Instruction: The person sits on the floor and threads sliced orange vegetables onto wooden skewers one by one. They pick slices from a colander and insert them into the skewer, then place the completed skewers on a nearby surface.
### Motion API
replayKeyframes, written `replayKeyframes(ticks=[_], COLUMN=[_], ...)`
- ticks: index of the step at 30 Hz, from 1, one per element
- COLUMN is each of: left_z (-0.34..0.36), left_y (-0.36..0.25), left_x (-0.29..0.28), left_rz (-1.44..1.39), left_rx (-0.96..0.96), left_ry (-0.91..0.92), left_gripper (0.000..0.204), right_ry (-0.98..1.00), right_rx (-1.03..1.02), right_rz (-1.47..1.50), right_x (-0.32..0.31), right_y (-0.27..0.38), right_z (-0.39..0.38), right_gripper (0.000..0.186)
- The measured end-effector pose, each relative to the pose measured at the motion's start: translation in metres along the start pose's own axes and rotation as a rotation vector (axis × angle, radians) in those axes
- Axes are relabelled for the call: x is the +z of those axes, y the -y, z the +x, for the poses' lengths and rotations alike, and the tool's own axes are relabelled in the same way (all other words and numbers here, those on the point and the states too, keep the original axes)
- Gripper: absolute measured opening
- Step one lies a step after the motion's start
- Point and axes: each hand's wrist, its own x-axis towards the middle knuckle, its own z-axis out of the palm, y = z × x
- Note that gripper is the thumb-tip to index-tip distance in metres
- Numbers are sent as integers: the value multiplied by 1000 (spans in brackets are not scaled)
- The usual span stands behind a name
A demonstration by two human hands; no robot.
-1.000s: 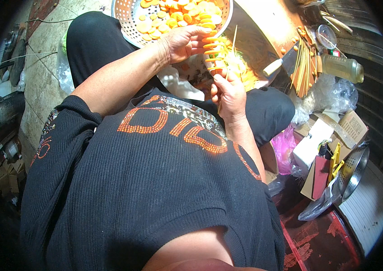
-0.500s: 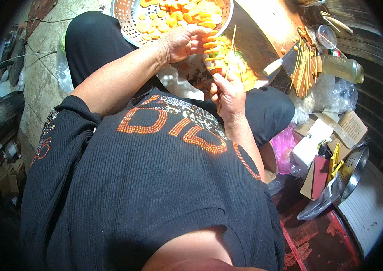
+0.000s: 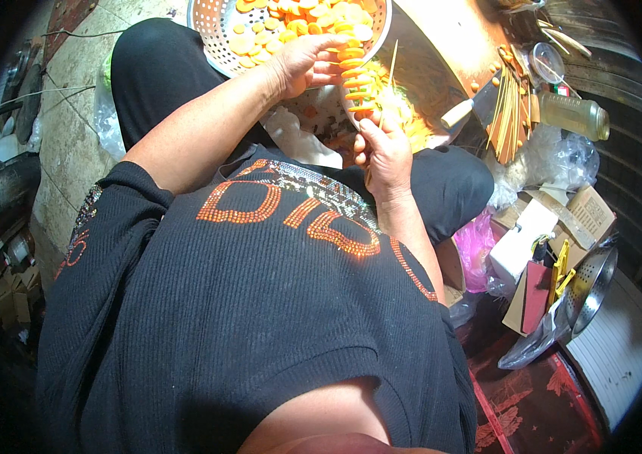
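My right hand [image 3: 385,155] is closed around the lower part of a thin wooden skewer, which carries several round orange carrot slices [image 3: 355,74] stacked with small gaps. A second bare skewer [image 3: 393,59] sticks up past the same hand. My left hand [image 3: 300,66] is at the upper end of the stack, its upper fingers pinching at the top slices and the others curled beside them. Just beyond it stands a perforated metal colander [image 3: 219,47] with many loose carrot slices [image 3: 307,19]. Shredded orange and pale peelings [image 3: 400,110] lie behind my right hand.
To the right, a cleaver with a pale wooden handle [image 3: 457,113] lies near a fan of bare skewers [image 3: 509,125]. Further right are a glass jar [image 3: 578,116], plastic bags [image 3: 559,155], cardboard boxes [image 3: 592,212] and a metal strainer [image 3: 595,287]. White crumpled material [image 3: 298,140] lies by my lap.
The threaded slices sit slightly higher, and those at the top are closer together. My left hand has shifted a little upward; my right hand has barely moved.
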Motion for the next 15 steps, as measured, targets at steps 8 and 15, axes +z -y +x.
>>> replayKeyframes(ticks=[8,15], left_z=[22,28], left_y=[-18,-18], left_x=[-23,-32], left_rz=[36,87], left_rx=[164,264], left_ry=[-249,-309], left_gripper=[32,24], right_ry=[7,8], right_rx=[7,32], right_rz=[14,4], right_x=[0,-1], right_y=[1,1], right_z=[0,1], right_gripper=[5,5])
